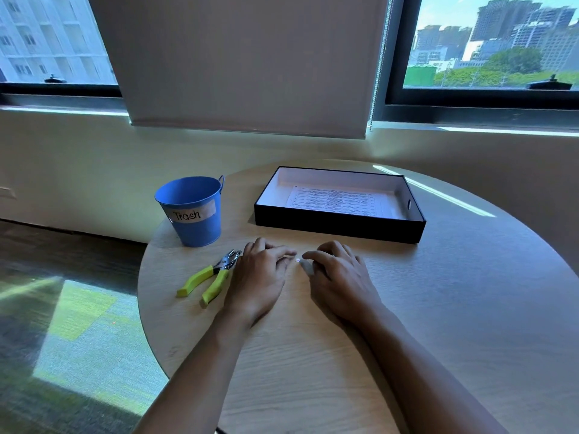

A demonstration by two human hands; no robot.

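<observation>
Your left hand (260, 272) and right hand (340, 274) lie loosely bent, holding nothing plainly; paper bits (297, 260) between your fingertips are not yet binned, bucket (191, 220) waiting beyond your left fingers.

Head-worn camera looks forward and down, close over the table (438, 308).

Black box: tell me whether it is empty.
Not empty. The lidless black box holds a printed sheet lying flat on its floor.
</observation>
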